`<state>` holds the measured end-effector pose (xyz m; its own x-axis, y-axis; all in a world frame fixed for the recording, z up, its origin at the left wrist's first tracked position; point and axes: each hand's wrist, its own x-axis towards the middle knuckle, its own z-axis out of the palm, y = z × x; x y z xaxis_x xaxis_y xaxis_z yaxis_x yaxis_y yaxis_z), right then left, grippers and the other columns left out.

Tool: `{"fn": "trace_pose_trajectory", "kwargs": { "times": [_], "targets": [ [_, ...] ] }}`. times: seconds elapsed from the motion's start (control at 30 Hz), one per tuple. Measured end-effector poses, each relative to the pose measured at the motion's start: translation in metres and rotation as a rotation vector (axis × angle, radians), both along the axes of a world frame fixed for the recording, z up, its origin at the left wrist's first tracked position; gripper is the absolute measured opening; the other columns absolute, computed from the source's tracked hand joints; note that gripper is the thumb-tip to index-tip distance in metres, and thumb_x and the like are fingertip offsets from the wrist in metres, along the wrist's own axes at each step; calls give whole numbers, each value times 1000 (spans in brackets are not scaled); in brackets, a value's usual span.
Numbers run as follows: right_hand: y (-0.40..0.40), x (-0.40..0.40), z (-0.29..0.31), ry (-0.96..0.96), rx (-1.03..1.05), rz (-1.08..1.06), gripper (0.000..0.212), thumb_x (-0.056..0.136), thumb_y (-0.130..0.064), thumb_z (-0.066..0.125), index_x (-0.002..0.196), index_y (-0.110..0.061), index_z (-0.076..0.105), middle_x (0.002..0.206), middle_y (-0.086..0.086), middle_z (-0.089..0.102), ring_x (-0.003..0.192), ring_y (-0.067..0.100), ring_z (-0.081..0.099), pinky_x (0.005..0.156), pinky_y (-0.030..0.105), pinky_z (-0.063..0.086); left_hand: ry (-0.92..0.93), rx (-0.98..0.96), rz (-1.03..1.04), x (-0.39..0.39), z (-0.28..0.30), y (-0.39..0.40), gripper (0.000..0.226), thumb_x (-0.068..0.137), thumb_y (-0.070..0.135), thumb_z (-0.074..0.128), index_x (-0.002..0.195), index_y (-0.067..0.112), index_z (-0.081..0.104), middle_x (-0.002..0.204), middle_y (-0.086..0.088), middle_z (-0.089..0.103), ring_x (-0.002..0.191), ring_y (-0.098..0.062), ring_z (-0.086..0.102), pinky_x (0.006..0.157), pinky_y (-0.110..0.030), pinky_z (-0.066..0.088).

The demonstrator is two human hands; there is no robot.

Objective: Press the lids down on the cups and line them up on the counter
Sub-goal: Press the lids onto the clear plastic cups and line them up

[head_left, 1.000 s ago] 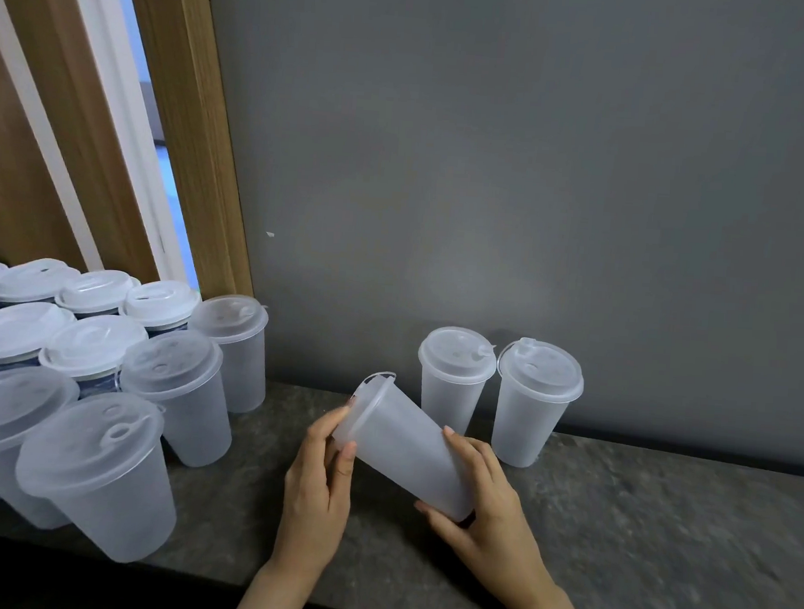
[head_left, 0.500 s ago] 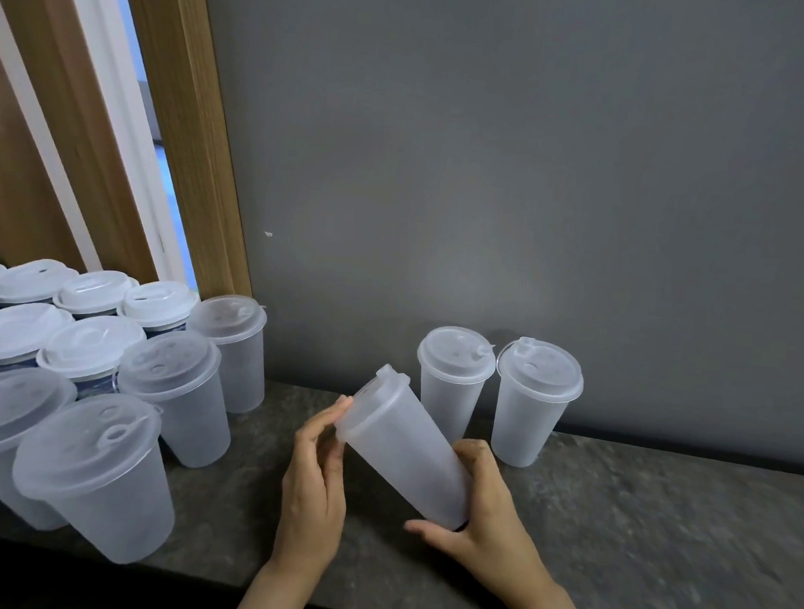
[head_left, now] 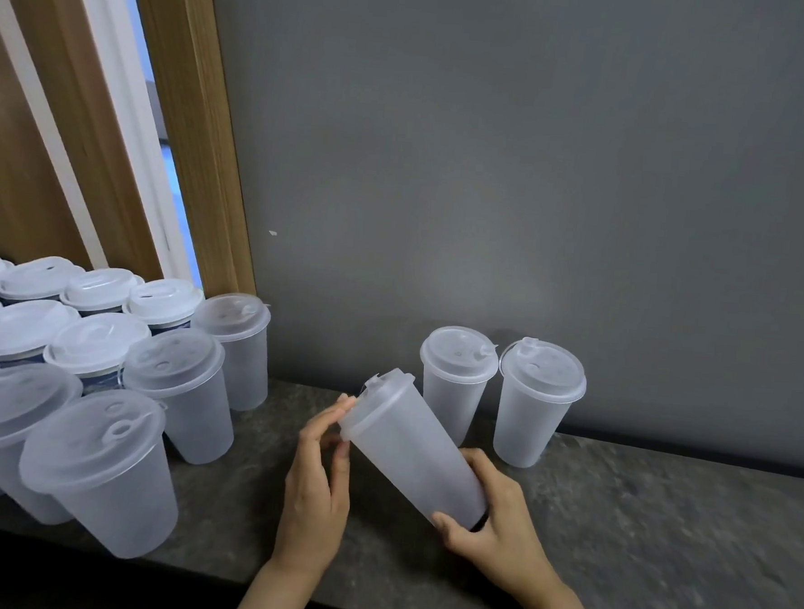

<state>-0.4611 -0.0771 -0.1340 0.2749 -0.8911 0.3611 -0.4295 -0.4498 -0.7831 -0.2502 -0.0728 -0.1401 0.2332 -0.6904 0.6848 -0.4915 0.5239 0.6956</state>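
Frosted translucent plastic cup [head_left: 421, 451] with matching smooth lid [head_left: 375, 404], semi-matt; counter [head_left: 659, 532] mottled grey stone-look, dull and slightly rough; wall [head_left: 493, 168] flat matt grey; door frame [head_left: 190, 126] light grained wood, satin finish.

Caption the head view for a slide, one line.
Right hand grips a tilted lidded cup by its base while the left hand pinches its lid rim above the counter.

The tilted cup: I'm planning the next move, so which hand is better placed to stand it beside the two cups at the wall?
Probably the right hand: it grips the cup by its base, nearest the two cups. The left hand only pinches the lid.
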Motion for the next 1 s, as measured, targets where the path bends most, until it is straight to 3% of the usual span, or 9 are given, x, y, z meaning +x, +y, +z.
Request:
{"fn": "trace_pose_trajectory", "kwargs": {
  "times": [0.1,0.23,0.4,0.5,0.6,0.77,0.9,1.0],
  "targets": [
    [-2,2,-2,17,0,9,56,71,-47,76,120,-49,49,119,-24,59,113,5,58,86,15,46,-15,-46,46,1,0,-1,45,94,19,48,132,42,40,136,26,46,128,3,47,102,-14,42],
    [-3,6,-8,93,-13,-13,79,64,-56,83,120,-57,28,124,-31,43,121,-4,47,93,6,37,-75,-101,46,1,0,-2,42,92,18,52,130,33,41,135,29,43,128,7,45,100,-8,38],
    [-4,3,-7,16,-136,-94,65,68,-41,80,122,-43,44,116,-22,47,112,6,55,87,7,41,-124,-134,20,1,-1,-3,48,98,19,54,135,42,36,141,34,37,130,5,44,101,-8,37],
    [-2,3,-3,4,-131,-87,57,67,-46,79,117,-46,52,110,-19,48,108,7,56,86,7,41,-111,-80,11,1,-1,-2,48,99,28,51,138,46,32,140,35,37,130,5,43,102,-9,36],
    [-1,2,0,-49,-49,-72,50,70,-53,75,116,-47,55,111,-20,56,109,7,57,85,10,46,-99,-26,28,0,-2,-3,53,98,24,51,139,50,30,140,38,35,130,8,42,101,-7,37],
    [-1,-1,2,-224,40,-23,39,77,-49,70,113,-41,57,113,-13,64,105,12,63,79,16,51,-104,-8,42,1,-2,-5,44,95,24,48,137,35,38,140,35,35,130,5,42,101,-7,37],
    [-1,1,1,-157,69,-10,40,79,-53,67,115,-44,53,115,-14,63,104,11,63,76,15,50,-66,-20,47,2,0,-3,44,95,25,48,135,41,39,136,31,43,128,5,46,99,-9,41],
    [-2,3,-2,-39,65,-3,57,73,-55,76,119,-52,43,122,-23,56,115,5,56,86,13,47,-41,-31,46,2,1,-2,47,93,27,50,135,45,38,135,21,49,125,6,49,96,-9,43]
  ]
}}
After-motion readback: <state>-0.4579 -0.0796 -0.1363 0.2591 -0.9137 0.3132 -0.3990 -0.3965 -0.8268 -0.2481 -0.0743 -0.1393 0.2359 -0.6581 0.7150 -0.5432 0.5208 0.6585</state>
